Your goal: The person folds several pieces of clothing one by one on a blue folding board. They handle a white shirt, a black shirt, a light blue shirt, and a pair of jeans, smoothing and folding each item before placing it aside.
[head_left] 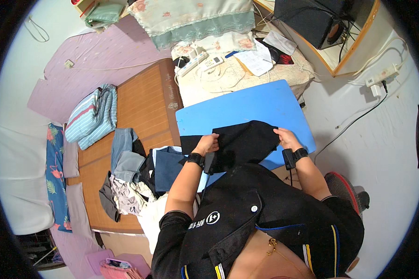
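Observation:
A black garment (246, 142) is stretched between my hands over the blue tabletop (246, 104); whether it is a top or trousers I cannot tell. My left hand (208, 144) is closed on its left side, the fingers curled into the cloth. At the upper right corner, my right hand (286, 137) pinches the edge. Part of the black cloth reaches left past my left hand, and its near side hangs down close to my black shirt. Dark bands with small black boxes sit on both my wrists.
A pile of clothes, with folded jeans (128, 160) and navy cloth (168, 171), lies left on the bed mat (95, 172). Beyond it is a striped folded quilt (94, 114). Behind the table are papers (258, 58), a power strip (193, 63) and cables. A speaker (328, 28) stands far right.

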